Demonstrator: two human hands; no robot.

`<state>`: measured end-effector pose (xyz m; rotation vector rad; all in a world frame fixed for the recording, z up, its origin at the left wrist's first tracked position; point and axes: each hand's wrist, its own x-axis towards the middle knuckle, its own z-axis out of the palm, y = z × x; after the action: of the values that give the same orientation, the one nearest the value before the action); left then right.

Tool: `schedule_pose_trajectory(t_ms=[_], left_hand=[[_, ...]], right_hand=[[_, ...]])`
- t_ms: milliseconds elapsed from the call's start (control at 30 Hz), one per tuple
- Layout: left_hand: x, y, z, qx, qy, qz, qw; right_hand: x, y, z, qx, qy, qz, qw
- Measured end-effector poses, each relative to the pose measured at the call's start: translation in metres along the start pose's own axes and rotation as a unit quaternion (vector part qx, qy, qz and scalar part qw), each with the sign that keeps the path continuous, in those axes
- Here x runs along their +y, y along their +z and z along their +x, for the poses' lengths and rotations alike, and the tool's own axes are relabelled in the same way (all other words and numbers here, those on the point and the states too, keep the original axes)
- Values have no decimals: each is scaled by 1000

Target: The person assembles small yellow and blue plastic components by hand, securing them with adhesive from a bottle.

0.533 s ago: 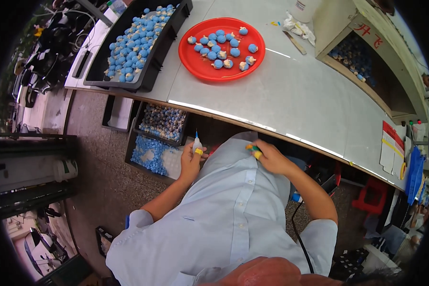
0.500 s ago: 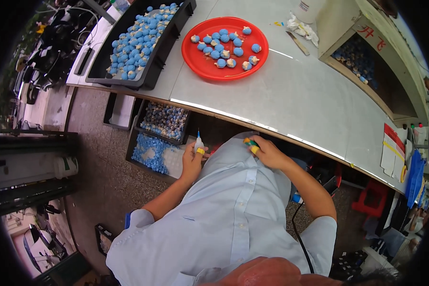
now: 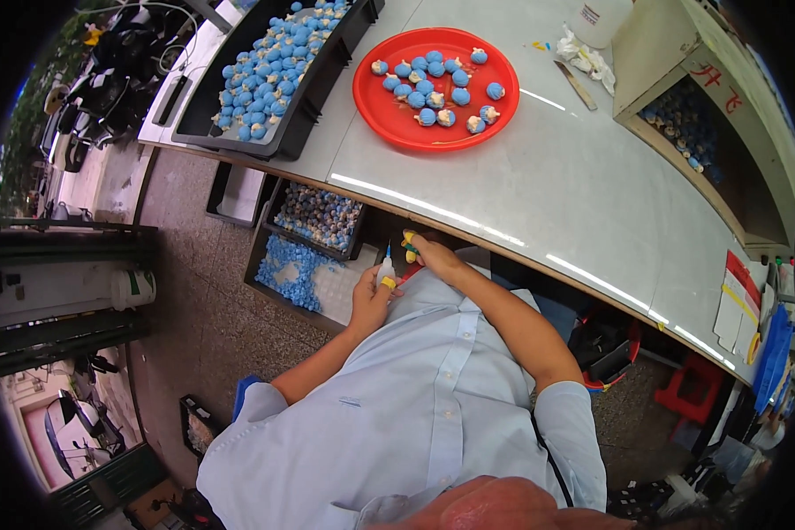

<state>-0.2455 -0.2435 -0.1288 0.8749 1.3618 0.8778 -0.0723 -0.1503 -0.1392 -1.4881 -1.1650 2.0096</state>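
My left hand (image 3: 373, 296) is closed around a small white squeeze bottle (image 3: 386, 268) with a thin blue needle tip pointing up; a yellow band wraps one finger. Close by on its right is my right hand (image 3: 428, 253), fingers curled, with yellow and green coverings on the fingertips; anything between them is too small to make out. Both hands are over my lap, just below the table edge. Beside them, under the table, a tray of small blue pieces (image 3: 293, 272) and a black bin of small mixed blue and brown pieces (image 3: 316, 217) sit together.
On the grey table (image 3: 548, 185) stand a red round plate (image 3: 375, 119) with several blue-and-cream ball figures and a black crate (image 3: 305, 132) full of them. A wooden-edged cabinet (image 3: 645, 102) is at the right. A red stool (image 3: 687, 389) is under the table.
My right hand has moved left from my lap toward the bottle and the trays. My left hand still holds the bottle, shifted slightly right. The whole view has shifted a little.
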Motion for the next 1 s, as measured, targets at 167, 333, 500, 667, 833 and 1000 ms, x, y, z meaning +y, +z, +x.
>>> schedule_pose_trajectory(t_ms=[167,333,500,667,833,1000], left_hand=[[-3,5,6,-6,4,-7,1000],[-5,7,7,1,14,-10,1000],[-5,8,9,-5,7,-8,1000],[-5,9,9,2,6,-10,1000],[-6,9,9,4,6,-10,1000],[-4,10,9,7,5,-6,1000]], right_hand=[[-2,-2,-2,33,-70,-48,996],[-8,-4,-10,31,-26,-123,992],[15,-5,7,34,-76,-107,991],[10,-2,2,38,-107,-86,990],[17,-2,7,49,-132,-90,986],[24,-4,14,35,-91,-94,991]])
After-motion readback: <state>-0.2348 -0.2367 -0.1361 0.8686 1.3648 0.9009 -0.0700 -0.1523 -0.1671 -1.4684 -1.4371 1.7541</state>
